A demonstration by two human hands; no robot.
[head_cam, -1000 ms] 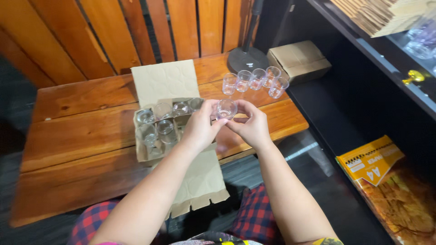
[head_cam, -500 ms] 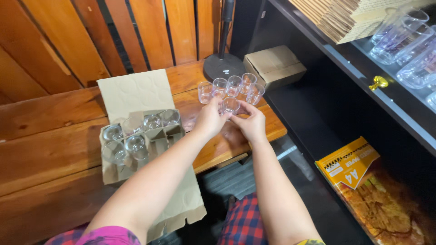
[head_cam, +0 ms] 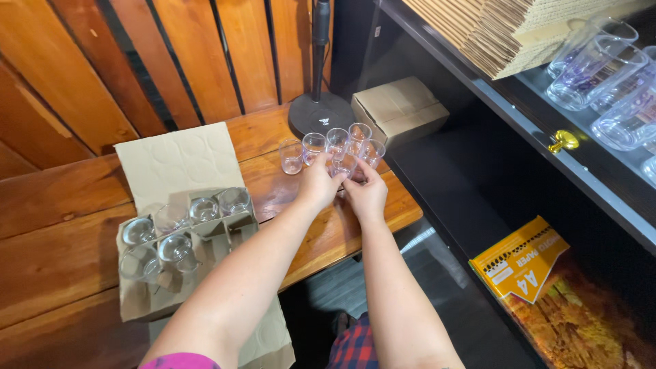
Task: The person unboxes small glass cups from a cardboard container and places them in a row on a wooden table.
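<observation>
Both hands meet around one small clear glass [head_cam: 345,166] at the near edge of a cluster of several clear glasses [head_cam: 336,141] on the wooden table [head_cam: 61,253]. My left hand [head_cam: 319,183] cups it from the left, my right hand [head_cam: 366,193] grips it from the right. One glass [head_cam: 291,156] stands a little apart to the left. An open cardboard divider box [head_cam: 179,232] with several more glasses in its cells lies at the table's left, its flap [head_cam: 179,160] folded back.
A black round lamp base [head_cam: 320,113] and a small closed cardboard box [head_cam: 400,109] stand behind the glasses. To the right is a dark shelf unit with stacked cardboard [head_cam: 512,31], clear plastic containers [head_cam: 601,68] and a yellow paper pack [head_cam: 521,260].
My hands carried a glass from over the divider box to the right, up to the cluster of glasses. The view has swung right and closer.
</observation>
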